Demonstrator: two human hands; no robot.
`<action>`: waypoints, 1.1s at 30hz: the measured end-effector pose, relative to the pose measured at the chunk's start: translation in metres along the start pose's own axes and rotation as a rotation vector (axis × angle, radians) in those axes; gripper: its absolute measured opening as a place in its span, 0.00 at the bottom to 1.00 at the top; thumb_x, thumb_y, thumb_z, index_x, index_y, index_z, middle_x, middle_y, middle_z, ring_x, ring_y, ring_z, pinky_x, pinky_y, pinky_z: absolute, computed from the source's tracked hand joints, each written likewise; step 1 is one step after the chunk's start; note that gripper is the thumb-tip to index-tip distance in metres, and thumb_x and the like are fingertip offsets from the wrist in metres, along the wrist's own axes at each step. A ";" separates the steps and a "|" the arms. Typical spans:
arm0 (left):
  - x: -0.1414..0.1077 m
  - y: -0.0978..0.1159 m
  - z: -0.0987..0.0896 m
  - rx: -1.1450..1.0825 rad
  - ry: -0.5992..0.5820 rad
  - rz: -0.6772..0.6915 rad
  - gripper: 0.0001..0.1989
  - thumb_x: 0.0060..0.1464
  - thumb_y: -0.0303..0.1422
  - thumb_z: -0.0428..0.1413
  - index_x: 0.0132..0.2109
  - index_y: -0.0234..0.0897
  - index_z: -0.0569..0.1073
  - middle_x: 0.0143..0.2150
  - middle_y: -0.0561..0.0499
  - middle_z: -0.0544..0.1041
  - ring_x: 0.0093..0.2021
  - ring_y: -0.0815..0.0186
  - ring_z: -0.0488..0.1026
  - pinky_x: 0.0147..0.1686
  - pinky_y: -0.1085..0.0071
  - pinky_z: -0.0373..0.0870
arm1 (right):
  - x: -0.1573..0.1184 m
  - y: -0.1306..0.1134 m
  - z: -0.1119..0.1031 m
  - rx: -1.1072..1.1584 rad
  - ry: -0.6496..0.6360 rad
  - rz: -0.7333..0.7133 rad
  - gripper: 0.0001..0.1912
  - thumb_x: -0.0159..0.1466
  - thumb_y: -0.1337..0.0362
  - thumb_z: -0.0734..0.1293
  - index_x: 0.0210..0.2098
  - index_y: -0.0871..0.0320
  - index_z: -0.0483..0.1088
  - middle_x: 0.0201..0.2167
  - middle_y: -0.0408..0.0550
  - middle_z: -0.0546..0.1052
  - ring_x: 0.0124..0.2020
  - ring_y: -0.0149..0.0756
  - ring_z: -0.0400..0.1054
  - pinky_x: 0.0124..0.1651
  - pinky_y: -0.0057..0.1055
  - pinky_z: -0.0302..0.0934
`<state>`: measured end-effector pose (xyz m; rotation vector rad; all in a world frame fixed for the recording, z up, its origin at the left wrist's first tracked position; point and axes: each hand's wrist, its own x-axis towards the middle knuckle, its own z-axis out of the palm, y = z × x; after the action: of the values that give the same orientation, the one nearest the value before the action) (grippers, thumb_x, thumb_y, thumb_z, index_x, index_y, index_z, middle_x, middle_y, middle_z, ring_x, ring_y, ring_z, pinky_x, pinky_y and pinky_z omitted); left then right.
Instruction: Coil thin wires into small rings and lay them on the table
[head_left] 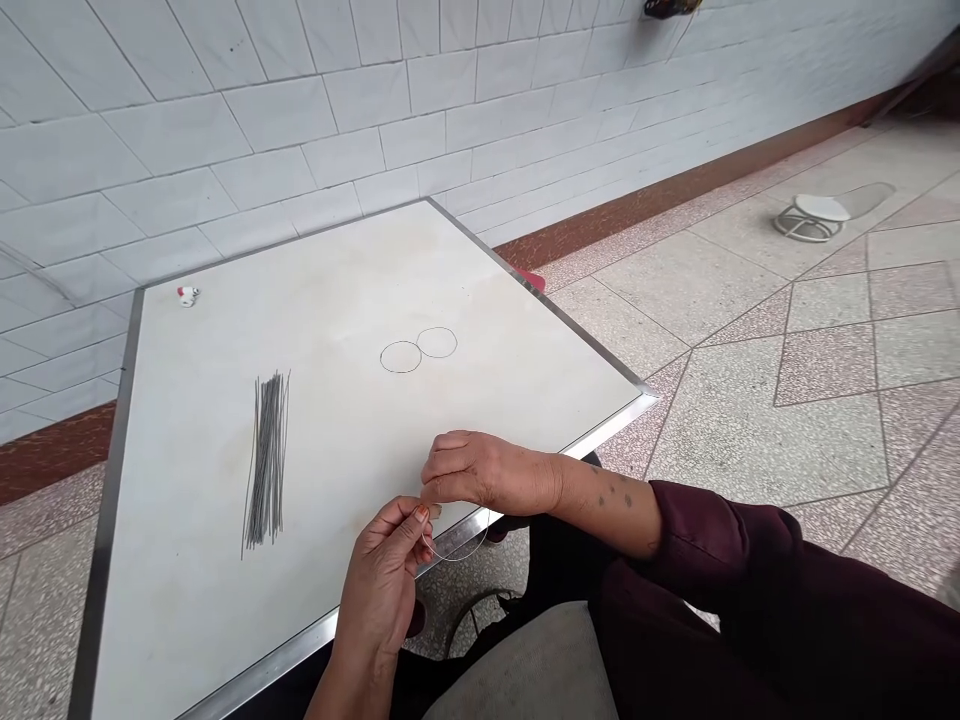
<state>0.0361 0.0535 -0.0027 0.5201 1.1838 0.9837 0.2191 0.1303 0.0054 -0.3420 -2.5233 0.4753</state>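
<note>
On the table [337, 280], wire bundle [267, 460] left of two rings [418, 346], wall [300, 120] behind

Wall [360, 95], white tile: filled the top of the frame. Skirting [705, 175], brown: ran along its foot. Stool [823, 207], pale, round-topped: stood upper right on speckled floor [817, 440]. Small object [187, 297], white and red: lay upper left.

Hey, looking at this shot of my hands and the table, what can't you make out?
All in the head view:
- Wire loop: ends hidden by the left hand and right hand.
- Right fingertips: mostly hidden behind that hand.
- Two rings: too thin to tell if joined.
- White-and-red object: too small to identify.
- Red item: partly hidden by the table.
- Dark wall object: cut off by the top edge.
</note>
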 end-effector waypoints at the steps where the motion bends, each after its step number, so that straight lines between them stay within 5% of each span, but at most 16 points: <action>1: 0.000 0.000 -0.001 -0.017 0.002 -0.010 0.12 0.40 0.36 0.69 0.29 0.34 0.78 0.29 0.52 0.73 0.25 0.74 0.63 0.25 0.77 0.63 | 0.000 0.001 0.001 0.008 -0.001 0.019 0.13 0.72 0.70 0.57 0.42 0.58 0.72 0.36 0.50 0.75 0.38 0.36 0.64 0.44 0.31 0.62; 7: 0.002 -0.010 -0.004 -0.247 0.067 -0.052 0.09 0.44 0.30 0.68 0.33 0.34 0.78 0.31 0.52 0.73 0.30 0.72 0.68 0.26 0.77 0.66 | 0.000 -0.003 0.007 0.062 0.191 0.136 0.13 0.71 0.59 0.60 0.47 0.59 0.71 0.40 0.51 0.75 0.42 0.35 0.65 0.46 0.32 0.63; 12: 0.001 -0.019 0.004 -0.568 0.175 -0.024 0.04 0.51 0.23 0.62 0.34 0.35 0.76 0.35 0.53 0.75 0.32 0.72 0.72 0.28 0.77 0.70 | -0.005 -0.027 0.026 -0.117 0.305 0.236 0.19 0.65 0.47 0.65 0.42 0.58 0.70 0.35 0.48 0.75 0.39 0.37 0.63 0.42 0.35 0.56; 20: -0.008 -0.016 0.020 -0.764 0.234 -0.028 0.08 0.60 0.20 0.52 0.38 0.33 0.76 0.37 0.50 0.77 0.34 0.73 0.75 0.33 0.77 0.73 | -0.004 -0.033 0.047 -0.251 0.335 0.320 0.08 0.69 0.58 0.65 0.38 0.57 0.70 0.29 0.44 0.75 0.37 0.36 0.61 0.39 0.35 0.49; 33: -0.001 -0.022 0.019 -0.647 0.232 0.079 0.04 0.49 0.26 0.64 0.34 0.35 0.77 0.39 0.50 0.78 0.40 0.68 0.75 0.40 0.73 0.74 | 0.001 -0.033 0.055 -0.103 0.480 0.333 0.05 0.68 0.64 0.66 0.37 0.56 0.74 0.28 0.41 0.77 0.35 0.34 0.64 0.42 0.35 0.55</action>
<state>0.0617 0.0439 -0.0128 -0.0655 0.9731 1.4446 0.1832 0.0858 -0.0246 -0.8188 -2.0310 0.3365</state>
